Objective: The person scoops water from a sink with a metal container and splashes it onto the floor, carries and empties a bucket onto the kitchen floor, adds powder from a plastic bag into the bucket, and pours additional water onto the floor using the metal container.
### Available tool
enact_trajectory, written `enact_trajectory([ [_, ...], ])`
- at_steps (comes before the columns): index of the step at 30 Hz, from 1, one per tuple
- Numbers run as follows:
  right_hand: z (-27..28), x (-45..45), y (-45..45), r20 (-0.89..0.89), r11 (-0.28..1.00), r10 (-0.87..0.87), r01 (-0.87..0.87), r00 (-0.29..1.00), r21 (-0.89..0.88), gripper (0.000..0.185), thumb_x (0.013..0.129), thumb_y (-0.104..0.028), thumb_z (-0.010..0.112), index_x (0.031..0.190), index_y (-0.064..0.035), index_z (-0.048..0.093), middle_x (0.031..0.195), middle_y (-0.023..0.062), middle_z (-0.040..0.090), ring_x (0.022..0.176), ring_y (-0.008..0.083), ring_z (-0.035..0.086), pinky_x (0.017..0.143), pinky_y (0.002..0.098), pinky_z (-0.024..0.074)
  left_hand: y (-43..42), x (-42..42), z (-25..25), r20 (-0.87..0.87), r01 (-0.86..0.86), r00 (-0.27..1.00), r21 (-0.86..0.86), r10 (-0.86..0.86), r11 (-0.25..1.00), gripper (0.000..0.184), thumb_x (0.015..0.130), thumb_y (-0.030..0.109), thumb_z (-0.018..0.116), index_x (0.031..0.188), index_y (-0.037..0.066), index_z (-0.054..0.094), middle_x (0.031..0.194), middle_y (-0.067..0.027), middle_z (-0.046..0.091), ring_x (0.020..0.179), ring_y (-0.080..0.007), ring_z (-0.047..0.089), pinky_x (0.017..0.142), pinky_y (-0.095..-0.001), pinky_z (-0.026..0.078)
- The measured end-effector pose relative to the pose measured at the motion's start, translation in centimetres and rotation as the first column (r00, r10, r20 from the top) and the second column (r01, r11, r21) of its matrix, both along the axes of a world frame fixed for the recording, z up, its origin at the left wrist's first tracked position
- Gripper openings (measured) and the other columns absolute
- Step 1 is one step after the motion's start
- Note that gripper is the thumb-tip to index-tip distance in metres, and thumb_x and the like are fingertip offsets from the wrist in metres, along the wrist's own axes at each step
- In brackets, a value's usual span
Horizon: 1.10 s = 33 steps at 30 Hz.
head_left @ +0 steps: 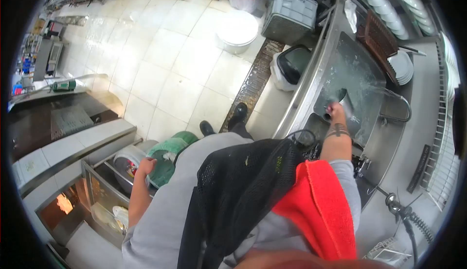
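Over the steel sink (311,94) on the right, my right hand (334,109) is closed around a grey metal container (346,99) that looks like a jug or scoop. Cloudy, splashing water (352,69) lies in the basin beyond it. A stream runs in from the curved faucet (407,111). On the other side, my left hand (147,165) hangs low beside a green bin (163,168). Its fingers are too small and turned away to read, and I see nothing held in it.
A brown rack (377,33), stacked white plates (402,67) and bowls (384,9) stand behind the sink. A spray hose (408,220) hangs at the lower right. A black-lidded bin (293,62), white bucket (237,31) and grey crate (290,18) stand along the wet floor drain (253,86).
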State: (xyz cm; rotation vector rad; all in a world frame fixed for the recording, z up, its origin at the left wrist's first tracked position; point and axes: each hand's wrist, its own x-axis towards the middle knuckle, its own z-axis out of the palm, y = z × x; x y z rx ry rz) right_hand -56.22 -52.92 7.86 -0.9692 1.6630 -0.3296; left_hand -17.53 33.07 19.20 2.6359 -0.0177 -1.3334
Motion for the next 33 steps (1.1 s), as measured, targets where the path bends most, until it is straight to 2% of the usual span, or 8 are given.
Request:
enact_trajectory([
  [2, 0.0, 3.3, 0.1, 0.241, 0.956, -0.287, 0.261, 0.927, 0.135, 0.019, 0.081, -0.003, 0.049, 0.064, -0.0089, 0.044, 0.051, 0.0019, 0.043, 0.043, 0.0172, 0.044, 0.044, 0.0310, 0.0439, -2.4, 2.2, 0.2, -0.037, -0.133, 0.991, -0.033, 0.131, 0.991, 0.033, 0.083, 0.025, 0.062, 0.097, -0.004, 0.067, 0.079, -0.0148, 0.068, 0.070, -0.0208, 0.064, 0.067, -0.0350, 0.050],
  [4, -4.9, -0.1, -2.3, 0.654, 0.959, -0.256, 0.099, 0.712, 0.267, 0.014, 0.084, -0.010, 0.045, 0.070, -0.0066, 0.046, 0.059, 0.0024, 0.045, 0.048, 0.0150, 0.045, 0.045, 0.0279, 0.0417, -2.3, 4.1, -1.0, 0.070, -0.099, 0.991, -0.192, 0.114, 0.976, 0.032, 0.084, 0.023, 0.061, 0.100, -0.005, 0.066, 0.076, -0.0133, 0.067, 0.068, -0.0196, 0.063, 0.065, -0.0340, 0.050],
  [7, 3.3, 2.8, 2.4, 0.773, 0.867, -0.498, 0.231, 0.393, 0.441, 0.020, 0.086, -0.007, 0.044, 0.066, -0.0096, 0.041, 0.057, 0.0007, 0.043, 0.047, 0.0126, 0.041, 0.043, 0.0252, 0.0397, -5.9, 5.4, 0.4, 0.140, -0.081, 0.983, -0.265, 0.121, 0.961, 0.034, 0.085, 0.024, 0.061, 0.104, -0.005, 0.064, 0.077, -0.0127, 0.066, 0.069, -0.0190, 0.063, 0.066, -0.0338, 0.050],
  [13, 16.8, 7.4, 3.2, 0.912, 0.981, -0.178, -0.004, 0.369, 0.193, 0.025, 0.088, -0.007, 0.045, 0.063, -0.0103, 0.040, 0.054, -0.0018, 0.037, 0.045, 0.0095, 0.036, 0.044, 0.0244, 0.0368, -7.9, 4.2, -1.5, 0.119, -0.026, 0.991, -0.289, 0.063, 0.957, 0.039, 0.084, 0.028, 0.061, 0.108, -0.003, 0.063, 0.088, -0.0184, 0.068, 0.080, -0.0260, 0.065, 0.074, -0.0361, 0.051],
  [23, 39.0, 21.5, -0.4, 0.614, 0.938, 0.287, -0.346, 0.735, -0.024, 0.022, 0.090, -0.008, 0.047, 0.068, -0.0105, 0.043, 0.056, -0.0031, 0.042, 0.045, 0.0074, 0.042, 0.043, 0.0233, 0.0382, 1.7, -1.3, -10.0, -0.035, -0.111, 0.994, -0.166, 0.107, 0.980, 0.036, 0.079, 0.028, 0.059, 0.096, -0.003, 0.067, 0.094, -0.0228, 0.067, 0.091, -0.0359, 0.064, 0.082, -0.0411, 0.049],
  [26, 41.9, 26.5, -1.4, 0.444, 0.954, 0.294, -0.291, 0.846, -0.076, 0.027, 0.085, -0.007, 0.050, 0.063, -0.0134, 0.038, 0.051, -0.0044, 0.040, 0.044, 0.0079, 0.042, 0.039, 0.0244, 0.0383, 7.1, -5.0, -16.2, 0.261, 0.071, 0.965, -0.274, 0.003, 0.959, 0.033, 0.079, 0.027, 0.060, 0.092, -0.002, 0.068, 0.083, -0.0209, 0.067, 0.083, -0.0356, 0.065, 0.077, -0.0418, 0.050],
  [28, 43.2, 29.4, -1.8, 0.387, 0.943, 0.329, -0.321, 0.861, -0.087, 0.025, 0.085, -0.008, 0.051, 0.063, -0.0120, 0.040, 0.052, -0.0026, 0.042, 0.043, 0.0091, 0.042, 0.041, 0.0247, 0.0411, 8.7, -7.0, -15.1, -0.114, -0.531, 0.847, -0.252, 0.520, 0.809, 0.034, 0.079, 0.027, 0.061, 0.092, -0.003, 0.068, 0.078, -0.0214, 0.067, 0.078, -0.0361, 0.066, 0.075, -0.0420, 0.050],
  [33, 44.3, 35.1, 0.7, -0.080, 0.734, 0.503, -0.474, 0.861, -0.486, 0.017, 0.078, -0.007, 0.054, 0.062, -0.0046, 0.049, 0.055, 0.0060, 0.048, 0.045, 0.0184, 0.049, 0.043, 0.0330, 0.0424, 11.9, -11.1, -15.4, 0.033, -0.350, 0.934, -0.124, 0.356, 0.929, 0.032, 0.079, 0.026, 0.061, 0.085, -0.006, 0.067, 0.076, -0.0230, 0.066, 0.071, -0.0336, 0.066, 0.068, -0.0416, 0.050],
])
